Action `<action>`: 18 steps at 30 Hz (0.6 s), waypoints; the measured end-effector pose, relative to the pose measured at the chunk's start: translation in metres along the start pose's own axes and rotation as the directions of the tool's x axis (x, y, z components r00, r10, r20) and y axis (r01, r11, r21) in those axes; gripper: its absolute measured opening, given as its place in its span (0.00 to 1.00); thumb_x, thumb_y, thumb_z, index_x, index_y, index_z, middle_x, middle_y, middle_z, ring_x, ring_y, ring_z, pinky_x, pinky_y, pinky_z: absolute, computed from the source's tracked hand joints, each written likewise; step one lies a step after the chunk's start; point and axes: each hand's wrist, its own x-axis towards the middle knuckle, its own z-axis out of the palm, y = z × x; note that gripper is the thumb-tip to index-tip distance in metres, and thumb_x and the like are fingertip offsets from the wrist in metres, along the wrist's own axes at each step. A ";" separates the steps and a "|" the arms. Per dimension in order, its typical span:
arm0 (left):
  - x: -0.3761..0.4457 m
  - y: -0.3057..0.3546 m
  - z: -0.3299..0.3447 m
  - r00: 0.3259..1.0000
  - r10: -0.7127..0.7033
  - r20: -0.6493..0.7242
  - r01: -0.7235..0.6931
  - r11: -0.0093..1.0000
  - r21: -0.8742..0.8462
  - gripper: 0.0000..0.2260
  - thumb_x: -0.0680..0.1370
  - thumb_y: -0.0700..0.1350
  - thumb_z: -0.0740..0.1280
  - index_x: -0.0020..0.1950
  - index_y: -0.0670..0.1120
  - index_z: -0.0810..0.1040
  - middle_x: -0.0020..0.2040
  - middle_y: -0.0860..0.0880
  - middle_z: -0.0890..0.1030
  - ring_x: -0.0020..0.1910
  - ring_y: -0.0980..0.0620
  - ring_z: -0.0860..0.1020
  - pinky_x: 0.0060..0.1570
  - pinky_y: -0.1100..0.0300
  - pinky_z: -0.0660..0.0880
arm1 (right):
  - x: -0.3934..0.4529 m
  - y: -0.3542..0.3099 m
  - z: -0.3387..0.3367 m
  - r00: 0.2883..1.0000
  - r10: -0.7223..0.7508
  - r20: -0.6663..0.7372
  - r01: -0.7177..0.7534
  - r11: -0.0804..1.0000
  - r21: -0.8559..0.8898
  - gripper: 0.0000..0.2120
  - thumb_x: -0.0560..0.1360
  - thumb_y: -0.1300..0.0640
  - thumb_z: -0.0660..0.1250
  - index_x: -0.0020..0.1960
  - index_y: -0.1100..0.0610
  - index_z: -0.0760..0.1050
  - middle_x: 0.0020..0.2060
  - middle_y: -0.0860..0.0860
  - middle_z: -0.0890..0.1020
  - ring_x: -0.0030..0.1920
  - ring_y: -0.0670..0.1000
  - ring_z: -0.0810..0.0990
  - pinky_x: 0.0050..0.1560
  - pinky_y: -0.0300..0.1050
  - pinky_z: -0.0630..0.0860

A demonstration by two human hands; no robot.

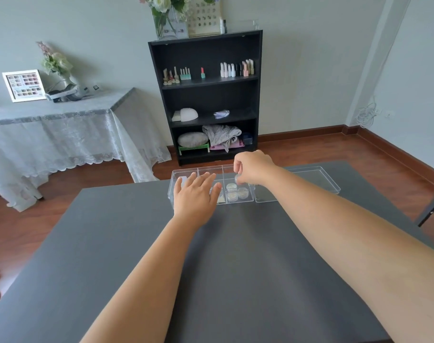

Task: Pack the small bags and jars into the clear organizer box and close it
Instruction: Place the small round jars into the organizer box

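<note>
The clear organizer box stands open at the far edge of the grey table. Three small round jars sit in its right compartment. My right hand hovers over that compartment, fingertips pinched on another small jar. My left hand lies flat with fingers spread over the box's left and middle compartments, hiding most of their contents; a pale small bag peeks out beside it. The clear lid lies on the table just right of the box.
A black bookshelf with nail polish bottles stands behind the table. At the left is a side table under a lace cloth. Wooden floor shows around the table, and a dark chair leg at the right.
</note>
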 end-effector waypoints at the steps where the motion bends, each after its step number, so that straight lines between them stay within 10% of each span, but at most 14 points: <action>1: 0.000 0.001 0.000 1.000 0.004 -0.006 -0.004 1.000 0.005 0.24 0.82 0.59 0.44 0.74 0.55 0.65 0.73 0.54 0.69 0.74 0.48 0.61 0.71 0.46 0.50 | 0.001 -0.001 0.001 1.000 0.012 -0.001 -0.012 0.999 -0.038 0.10 0.68 0.52 0.76 0.43 0.47 0.75 0.49 0.49 0.82 0.57 0.55 0.73 0.52 0.51 0.71; 18: 0.002 0.002 -0.002 0.999 -0.008 0.037 0.008 1.000 -0.011 0.25 0.82 0.59 0.43 0.74 0.54 0.64 0.73 0.54 0.69 0.76 0.47 0.58 0.72 0.45 0.48 | 0.006 -0.006 0.008 0.998 0.038 0.056 -0.023 0.968 -0.248 0.10 0.75 0.49 0.67 0.52 0.51 0.82 0.53 0.51 0.81 0.60 0.57 0.71 0.58 0.54 0.65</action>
